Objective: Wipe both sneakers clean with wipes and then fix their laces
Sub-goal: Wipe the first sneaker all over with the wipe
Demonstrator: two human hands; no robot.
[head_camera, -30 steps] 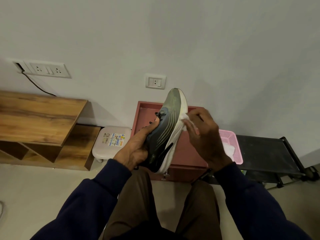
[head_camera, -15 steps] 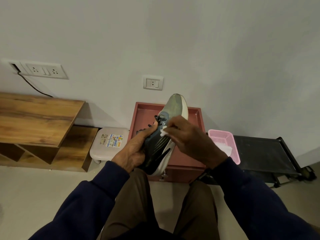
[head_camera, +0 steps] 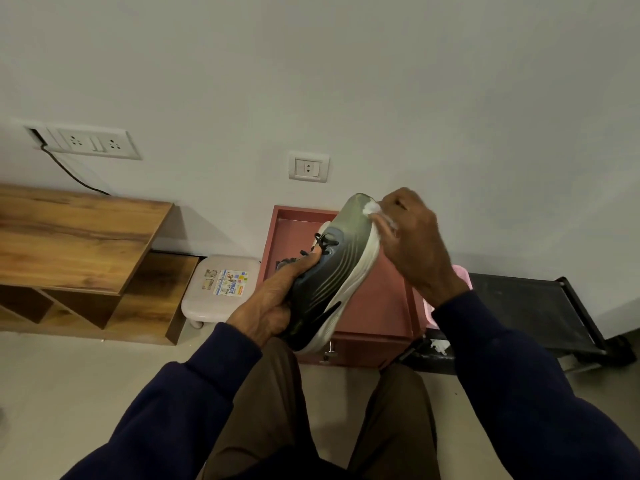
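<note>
Sneaker is held up in front of you, toe pointing up and away, above the red cabinet. Your left hand grips the heel end, thumb by the black laces. Your right hand pinches a crumpled white wipe against the toe tip.

Brace firmly with the left so the shoe can't twist. Use short strokes along the seam where upper meets midsole — grime likely sits there.

Upper looks smooth with curved raised ribs, olive fading to dark blue. Midsole is thick, white, matte and rounded. Pink basket sits just right — mostly hidden behind your wrist.
</note>
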